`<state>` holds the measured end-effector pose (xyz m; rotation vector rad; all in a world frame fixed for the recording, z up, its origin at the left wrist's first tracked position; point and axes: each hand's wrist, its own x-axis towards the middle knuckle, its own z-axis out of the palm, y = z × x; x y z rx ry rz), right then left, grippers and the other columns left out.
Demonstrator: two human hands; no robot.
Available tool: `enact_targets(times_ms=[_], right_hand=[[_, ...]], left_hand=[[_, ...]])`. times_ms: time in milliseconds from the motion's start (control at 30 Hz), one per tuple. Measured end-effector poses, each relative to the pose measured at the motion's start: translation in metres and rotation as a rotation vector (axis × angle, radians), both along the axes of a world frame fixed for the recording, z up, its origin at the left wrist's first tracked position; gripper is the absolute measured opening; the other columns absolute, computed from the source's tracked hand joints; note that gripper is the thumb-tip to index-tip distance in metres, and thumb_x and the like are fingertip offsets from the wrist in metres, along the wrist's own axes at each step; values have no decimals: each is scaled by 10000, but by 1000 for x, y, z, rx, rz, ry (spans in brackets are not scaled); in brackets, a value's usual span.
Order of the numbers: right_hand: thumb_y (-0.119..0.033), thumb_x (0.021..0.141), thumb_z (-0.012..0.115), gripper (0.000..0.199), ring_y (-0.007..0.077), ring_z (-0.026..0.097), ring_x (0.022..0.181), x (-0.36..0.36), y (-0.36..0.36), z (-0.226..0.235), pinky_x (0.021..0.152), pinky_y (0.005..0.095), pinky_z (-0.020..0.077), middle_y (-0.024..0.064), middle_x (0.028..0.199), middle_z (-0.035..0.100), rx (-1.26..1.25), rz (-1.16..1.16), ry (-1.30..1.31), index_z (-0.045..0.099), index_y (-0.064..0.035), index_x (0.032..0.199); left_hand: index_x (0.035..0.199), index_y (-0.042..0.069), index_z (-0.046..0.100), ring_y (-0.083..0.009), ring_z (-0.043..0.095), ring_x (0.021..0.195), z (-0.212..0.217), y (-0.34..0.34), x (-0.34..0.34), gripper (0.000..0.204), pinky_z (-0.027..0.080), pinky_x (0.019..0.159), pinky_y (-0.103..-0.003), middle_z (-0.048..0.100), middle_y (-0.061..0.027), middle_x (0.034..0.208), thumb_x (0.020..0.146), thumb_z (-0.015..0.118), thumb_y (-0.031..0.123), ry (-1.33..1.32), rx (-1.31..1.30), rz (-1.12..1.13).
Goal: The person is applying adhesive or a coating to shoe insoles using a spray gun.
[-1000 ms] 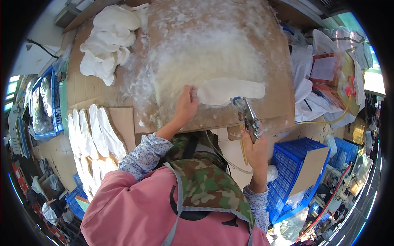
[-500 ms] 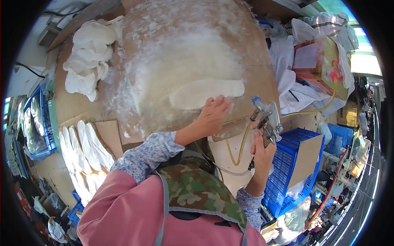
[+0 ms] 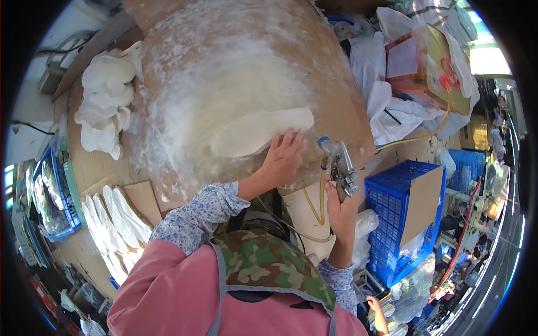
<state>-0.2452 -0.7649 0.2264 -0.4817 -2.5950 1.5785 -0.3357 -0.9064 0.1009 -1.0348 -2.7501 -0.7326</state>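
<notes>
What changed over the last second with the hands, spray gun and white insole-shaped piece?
The left hand slid from the left end of the white insole-shaped foam piece toward its right end, fingers resting on its near edge. The right hand keeps gripping the metal spray gun off the cardboard board's edge.

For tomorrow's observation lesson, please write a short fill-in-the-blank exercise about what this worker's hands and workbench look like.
1. The left hand rests on the near edge of a long pale insole lying on a ____ board.
2. The right hand grips a metal ____ fed by a yellow hose.
3. To the person's right stands a ____ plastic crate.
4. A row of white insoles lies on the person's ____ side.

Missing words: cardboard; spray gun; blue; left
</notes>
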Motion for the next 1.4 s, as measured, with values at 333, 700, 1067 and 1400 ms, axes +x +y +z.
enact_targets(times_ms=[333, 700, 1067, 1400], right_hand=[[-139, 911, 596, 235, 58, 441, 493, 19, 12, 7, 461, 238, 366, -20, 656, 513, -175, -166, -177, 627, -7, 1104], [-140, 864, 642, 257, 216, 545, 689, 40, 13, -18, 659, 325, 457, 122, 749, 571, -114, -167, -203, 584, 15, 1060], [-137, 870, 632, 292, 271, 583, 717, 47, 15, -16, 688, 349, 467, 175, 845, 609, -66, -173, -191, 568, 13, 1112], [-192, 881, 603, 270, 113, 521, 528, 16, 42, -25, 486, 288, 426, 34, 680, 549, -294, -257, -131, 595, 4, 1066]], left_hand=[[1003, 99, 582, -275, 486, 1022, 11, 4, -45, 255, 327, 857, -421, 547, -61, 1028, 748, 575, 108, 4, 202, 42], [816, 97, 569, -241, 512, 911, -8, 24, -107, 49, 353, 772, -415, 551, -83, 887, 788, 594, 129, 91, -41, 46], [894, 97, 563, -250, 519, 935, 1, 20, -87, 70, 333, 809, -401, 557, -80, 937, 828, 558, 121, 65, -133, -153], [946, 33, 520, -331, 595, 729, 20, 8, -105, 80, 448, 625, -403, 611, -158, 796, 891, 496, 85, -414, 371, 96]])
